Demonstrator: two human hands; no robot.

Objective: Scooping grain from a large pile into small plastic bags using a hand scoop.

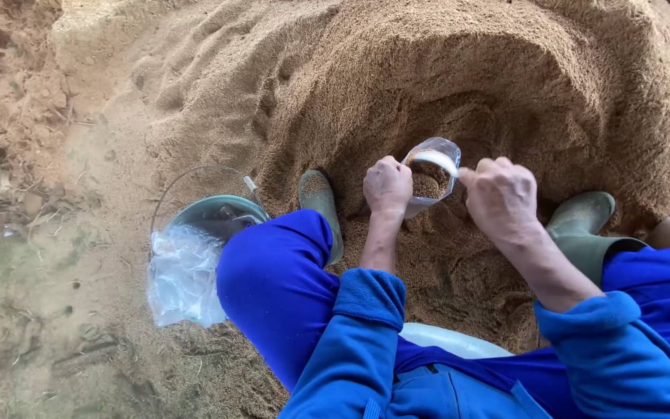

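A small clear plastic bag (pixel 433 172), partly filled with brown sawdust-like grains, is held open between both hands above the pile. My left hand (pixel 387 186) pinches the bag's left edge. My right hand (pixel 501 196) grips its right edge with fingers curled. Both arms wear bright blue sleeves. A big mound of tan sawdust (pixel 443 77) rises in front, hollowed out where I crouch. My green rubber boots (pixel 320 203) (pixel 583 221) stand in the loose grains.
A green bucket (pixel 219 213) with a wire handle stands at my left knee, with crumpled clear plastic bags (pixel 184 275) spilling over its rim. A white rounded rim (pixel 447 340) shows below my arms. Bare dirt ground lies at the left.
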